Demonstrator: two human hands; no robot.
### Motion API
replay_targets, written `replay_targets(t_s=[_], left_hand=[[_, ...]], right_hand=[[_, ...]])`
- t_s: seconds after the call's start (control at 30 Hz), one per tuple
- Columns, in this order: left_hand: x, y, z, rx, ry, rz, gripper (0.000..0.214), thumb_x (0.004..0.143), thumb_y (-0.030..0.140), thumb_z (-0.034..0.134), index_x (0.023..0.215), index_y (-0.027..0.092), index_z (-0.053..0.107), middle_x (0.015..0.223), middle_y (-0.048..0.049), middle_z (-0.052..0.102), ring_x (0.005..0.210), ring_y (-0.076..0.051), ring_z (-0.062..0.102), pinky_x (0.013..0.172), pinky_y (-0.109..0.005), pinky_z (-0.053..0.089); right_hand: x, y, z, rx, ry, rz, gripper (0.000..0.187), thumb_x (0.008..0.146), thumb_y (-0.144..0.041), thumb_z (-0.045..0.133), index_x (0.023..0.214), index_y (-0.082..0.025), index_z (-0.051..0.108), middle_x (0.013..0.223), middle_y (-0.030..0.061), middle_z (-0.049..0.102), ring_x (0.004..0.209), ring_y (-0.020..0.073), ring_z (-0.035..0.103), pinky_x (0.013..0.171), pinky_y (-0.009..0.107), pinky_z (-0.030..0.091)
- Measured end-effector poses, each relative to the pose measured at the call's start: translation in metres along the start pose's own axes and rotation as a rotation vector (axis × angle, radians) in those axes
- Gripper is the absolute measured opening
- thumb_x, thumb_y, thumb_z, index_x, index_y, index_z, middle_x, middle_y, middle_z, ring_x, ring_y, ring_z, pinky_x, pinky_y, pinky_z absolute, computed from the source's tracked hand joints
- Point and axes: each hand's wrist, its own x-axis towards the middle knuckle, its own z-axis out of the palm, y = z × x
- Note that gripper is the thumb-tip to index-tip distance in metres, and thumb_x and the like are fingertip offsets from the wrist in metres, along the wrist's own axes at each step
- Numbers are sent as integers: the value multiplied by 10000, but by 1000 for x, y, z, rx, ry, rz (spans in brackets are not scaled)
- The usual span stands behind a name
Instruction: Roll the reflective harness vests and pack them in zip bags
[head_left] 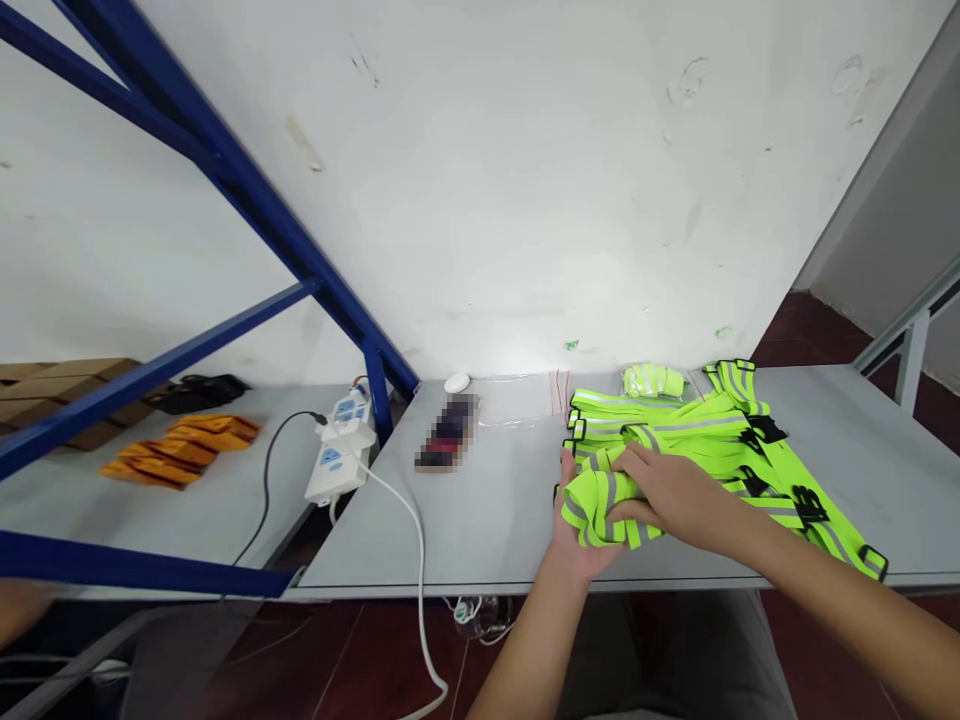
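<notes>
A folded bundle of neon-green reflective strap [600,500] lies near the front edge of the grey table [487,520]. My left hand [574,545] cups it from below and from the left, fingers curled round it. My right hand [671,490] presses down on top of the bundle, fingers wrapped over it. Behind it lies a pile of more green reflective straps with black buckles [720,430], spreading to the right. A small rolled green strap in a clear bag [654,380] sits by the wall.
Clear plastic bags [525,400] lie at the back. A blurred dark object [448,432] and a white puck [457,382] sit mid-table. A white power strip [339,448] with cables bridges to the left table, which holds orange packets [180,450]. Blue rack beams [247,200] cross the left.
</notes>
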Motion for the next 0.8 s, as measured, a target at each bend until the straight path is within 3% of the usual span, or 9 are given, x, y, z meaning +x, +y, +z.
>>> replay_targets(t_s=[0.13, 0.23, 0.33, 0.5, 0.63, 0.7, 0.8], left_hand=[[1, 0, -3, 9, -28, 19, 709, 816, 747, 357, 1175, 198, 627, 1084, -111, 688, 1003, -314, 625, 865, -459, 449], [3, -4, -6, 18, -20, 51, 651, 826, 687, 400, 1142, 176, 652, 1041, -110, 698, 993, -299, 623, 862, -429, 451], [2, -7, -10, -31, 32, 79, 502, 817, 584, 495, 1080, 195, 674, 1006, -73, 710, 957, -245, 629, 837, -356, 465], [-5, -8, -13, -67, 28, 50, 522, 784, 513, 530, 1171, 177, 628, 1087, -86, 688, 1068, -261, 605, 893, -361, 455], [-7, -5, -14, -28, -3, 36, 660, 678, 425, 553, 1273, 141, 556, 1097, -107, 666, 1054, -283, 615, 904, -379, 458], [-5, -5, -16, 2, 22, 26, 719, 625, 375, 569, 1299, 126, 531, 1079, -115, 664, 1007, -284, 632, 886, -393, 469], [0, -6, -22, 33, 79, 18, 709, 649, 374, 590, 1301, 103, 524, 1033, -129, 669, 935, -275, 649, 847, -405, 485]], right_hand=[[-1, -3, 13, -295, 350, -59, 311, 882, -493, 567, 869, -183, 589, 888, 109, 608, 820, 252, 543, 699, 358, 396], [-9, -5, 17, -331, 444, -122, 245, 945, -322, 509, 742, -198, 571, 711, 48, 573, 694, 202, 507, 643, 337, 367], [-18, -7, 19, -219, 427, -232, 264, 981, -268, 410, 812, -196, 599, 710, 41, 592, 698, 193, 528, 684, 352, 423], [-32, -10, 28, -147, 370, -299, 560, 881, -603, 465, 1103, -104, 589, 1055, 192, 647, 1048, 323, 564, 916, 525, 474], [-41, -8, 32, -217, 302, -328, 361, 869, -274, 585, 1184, -99, 569, 1292, 199, 573, 1249, 322, 479, 999, 484, 460], [-44, -4, 32, -194, 239, -343, 394, 827, -135, 557, 1220, -104, 554, 1307, 177, 578, 1267, 291, 479, 1016, 452, 457], [-43, 4, 31, -112, 129, -352, 460, 791, -121, 569, 1250, -114, 544, 1283, 161, 606, 1227, 259, 529, 1005, 424, 469]])
